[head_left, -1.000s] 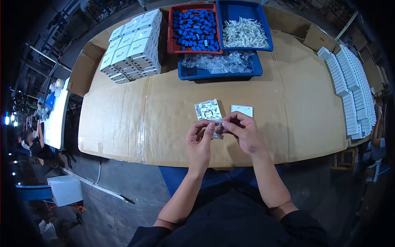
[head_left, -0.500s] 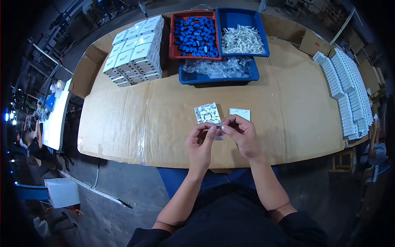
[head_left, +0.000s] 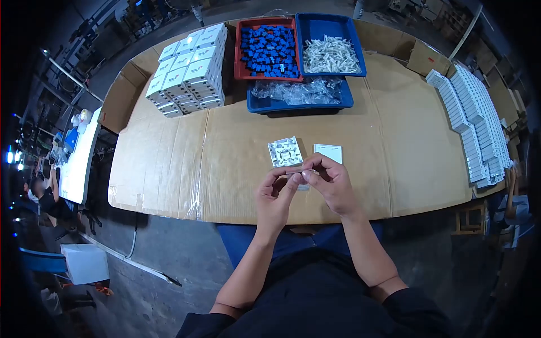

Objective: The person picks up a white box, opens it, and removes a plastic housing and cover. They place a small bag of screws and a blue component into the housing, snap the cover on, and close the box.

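My left hand (head_left: 275, 194) and my right hand (head_left: 333, 190) meet over the near middle of the table, thumbs and fingertips pinched together. Between them is a small clear plastic bag (head_left: 303, 187), mostly hidden by the fingers; whether anything is inside cannot be made out. Just beyond my left fingers lies an open white plastic tray (head_left: 285, 152) with a ring-shaped moulding in it. A flat white cover (head_left: 328, 152) rests beside it, partly behind my right hand.
Stacked white boxes (head_left: 189, 76) stand at the back left. A red bin (head_left: 239, 72) holds blue clips, a blue bin (head_left: 360, 67) white slender parts, and a lower blue bin (head_left: 301, 109) clear bags. White trays (head_left: 473, 124) are piled at the right. A person (head_left: 48, 191) is at the far left.
Both hands stay pinched at nearly the same place, with the fingertips slightly shifted on the plastic bag. The whole view has moved a little; the tray and cover lie still.
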`<state>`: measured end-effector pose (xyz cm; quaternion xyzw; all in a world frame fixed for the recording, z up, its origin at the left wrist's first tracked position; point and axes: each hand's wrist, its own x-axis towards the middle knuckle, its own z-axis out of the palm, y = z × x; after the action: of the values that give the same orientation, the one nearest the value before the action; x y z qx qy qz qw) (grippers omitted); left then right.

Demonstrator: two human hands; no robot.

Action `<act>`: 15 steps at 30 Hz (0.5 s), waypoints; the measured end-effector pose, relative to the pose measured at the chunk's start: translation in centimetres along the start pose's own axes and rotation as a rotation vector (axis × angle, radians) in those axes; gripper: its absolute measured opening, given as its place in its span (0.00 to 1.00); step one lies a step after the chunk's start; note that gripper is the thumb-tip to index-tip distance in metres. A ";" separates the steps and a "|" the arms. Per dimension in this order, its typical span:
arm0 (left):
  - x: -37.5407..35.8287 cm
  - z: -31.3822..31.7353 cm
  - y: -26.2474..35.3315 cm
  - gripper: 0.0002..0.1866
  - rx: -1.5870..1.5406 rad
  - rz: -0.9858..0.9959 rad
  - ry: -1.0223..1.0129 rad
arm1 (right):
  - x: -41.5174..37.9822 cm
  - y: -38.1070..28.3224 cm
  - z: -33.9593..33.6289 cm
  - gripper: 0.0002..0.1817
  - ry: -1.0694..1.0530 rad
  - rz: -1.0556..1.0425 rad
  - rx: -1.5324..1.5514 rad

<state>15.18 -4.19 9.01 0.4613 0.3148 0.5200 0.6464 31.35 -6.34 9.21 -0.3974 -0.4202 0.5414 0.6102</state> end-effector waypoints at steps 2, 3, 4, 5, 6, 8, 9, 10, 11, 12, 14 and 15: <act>0.0 -0.1 0.0 0.08 0.007 0.002 -0.008 | -0.2 -0.6 0.3 0.05 -0.016 -0.001 -0.012; -0.1 -0.2 0.0 0.08 0.005 -0.006 0.000 | -0.3 -0.8 0.4 0.05 -0.025 -0.002 -0.019; -0.2 -0.2 0.0 0.09 0.003 -0.015 0.007 | -0.4 -0.9 0.5 0.05 -0.025 0.001 -0.027; -0.3 -0.2 0.2 0.08 0.011 -0.006 0.006 | -0.6 -0.9 0.6 0.04 -0.025 0.004 -0.036; -0.3 -0.1 0.3 0.08 0.018 0.002 0.004 | -0.6 -1.0 0.7 0.04 -0.023 0.007 -0.045; -0.5 -0.2 0.4 0.08 0.031 0.013 -0.009 | -0.8 -0.9 0.9 0.04 -0.027 0.015 -0.019; -0.6 -0.4 0.3 0.08 0.036 0.021 -0.021 | -0.8 -0.9 0.9 0.04 -0.028 0.019 -0.007; -0.7 -0.5 0.3 0.08 0.042 0.027 -0.033 | -1.0 -0.9 0.9 0.04 -0.045 0.006 -0.017; -1.0 -0.5 0.3 0.08 0.052 0.035 -0.029 | -1.1 -1.0 1.0 0.04 -0.061 -0.005 -0.026; -1.1 -0.4 0.5 0.09 0.059 0.052 -0.025 | -1.0 -1.1 1.1 0.03 -0.084 -0.023 -0.040; -1.2 -0.3 0.7 0.09 0.056 0.064 -0.011 | -1.1 -1.0 1.4 0.03 -0.059 -0.050 -0.022; -1.2 -0.3 0.7 0.09 0.047 0.061 -0.004 | -1.0 -0.8 1.6 0.03 -0.053 -0.069 -0.015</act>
<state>14.35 -5.23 9.44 0.4865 0.3115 0.5311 0.6199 30.07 -7.33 10.43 -0.3728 -0.4536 0.5273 0.6143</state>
